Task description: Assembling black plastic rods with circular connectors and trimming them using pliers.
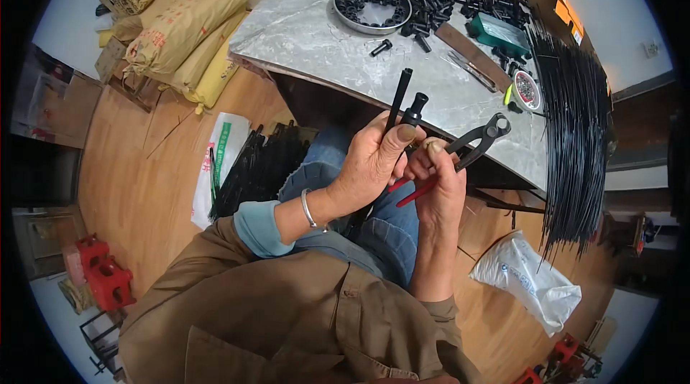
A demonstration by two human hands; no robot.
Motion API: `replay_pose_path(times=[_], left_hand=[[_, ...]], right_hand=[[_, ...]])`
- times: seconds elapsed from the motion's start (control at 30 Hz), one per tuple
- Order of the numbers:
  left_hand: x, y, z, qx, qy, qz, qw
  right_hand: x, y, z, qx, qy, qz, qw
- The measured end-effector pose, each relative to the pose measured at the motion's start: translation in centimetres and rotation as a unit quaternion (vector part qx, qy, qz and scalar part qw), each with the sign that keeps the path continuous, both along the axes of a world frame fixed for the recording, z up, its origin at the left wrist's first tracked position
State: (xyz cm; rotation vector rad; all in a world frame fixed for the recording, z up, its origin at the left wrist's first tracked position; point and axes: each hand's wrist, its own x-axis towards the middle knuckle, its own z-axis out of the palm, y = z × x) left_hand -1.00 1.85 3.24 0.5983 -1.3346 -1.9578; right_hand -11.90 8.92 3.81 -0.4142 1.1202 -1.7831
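Seated at the bench, my left hand (370, 165) pinches a thin, light, stiff black rod (397, 100) near its lower end, while my right hand (437, 179) clasps red-handled pincers (471, 147), apparently also steadying a small black fitting (415, 109).

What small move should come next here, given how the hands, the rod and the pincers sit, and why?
Probably bringing the pincers to the black fitting. The left hand holds a thin black rod upright with the fitting beside it, both above the fingers. The right hand holds the red-handled pincers, whose head points up and right, apart from the fitting. Whether the fitting already sits on a rod is unclear.
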Motion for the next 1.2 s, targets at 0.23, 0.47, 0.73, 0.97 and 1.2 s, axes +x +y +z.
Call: replay_pose_path(times=[0.23, 0.47, 0.73, 0.97, 1.2], left_hand=[[0.1, 1.5, 0.7, -0.038, 0.012, 0.030, 0.999], [-0.2, 2.7, 1.0, -0.114, -0.003, 0.061, 0.992], [0.3, 2.0, 0.9, -0.107, -0.009, 0.036, 0.994], [0.0, 1.4, 0.1, -0.043, -0.019, 0.071, 0.996], [0.3, 0.1, -0.5, -0.018, -0.019, 0.044, 0.999]], right_hand=[[1.2, 0.5, -0.2, -0.011, 0.037, -0.064, 0.997], [1.2, 0.1, -1.0, 0.030, 0.233, -0.181, 0.955], [1.2, 0.2, 0.2, 0.030, 0.252, -0.131, 0.958], [-0.1, 0.3, -0.9, 0.023, 0.140, -0.077, 0.987], [2.3, 0.0, -0.3, -0.021, 0.129, -0.002, 0.991]])
